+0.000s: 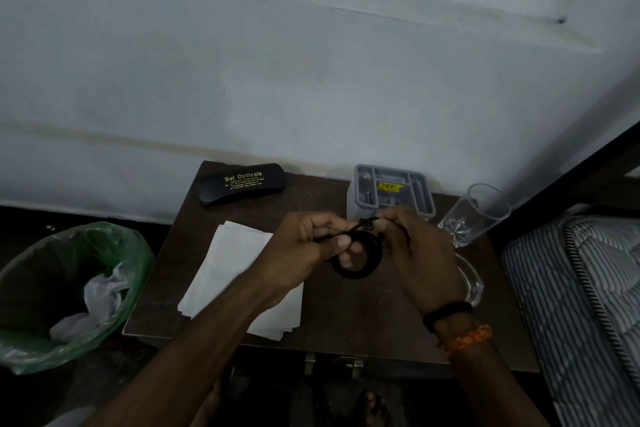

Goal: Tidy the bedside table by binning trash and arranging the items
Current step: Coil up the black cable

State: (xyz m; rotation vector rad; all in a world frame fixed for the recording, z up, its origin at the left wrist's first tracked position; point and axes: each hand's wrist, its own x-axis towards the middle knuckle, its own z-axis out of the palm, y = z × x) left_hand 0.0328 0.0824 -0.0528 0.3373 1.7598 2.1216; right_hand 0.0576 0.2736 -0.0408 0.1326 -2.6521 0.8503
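Hands (298,250) (419,253) hold coiled cable (360,255); bin (20,354) contains crumpled tissue (100,295).

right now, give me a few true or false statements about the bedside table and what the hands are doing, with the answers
1. Both hands hold a coiled black cord above the table. True: the left hand and the right hand both grip it.
2. The spectacle case lies in the bin. False: it lies at the table's back left corner.
3. The bin with the green liner holds crumpled white trash. True.
4. The drinking glass lies on its side. False: it stands upright, right of the grey organiser.
5. White tissues lie on the table's left part. True.
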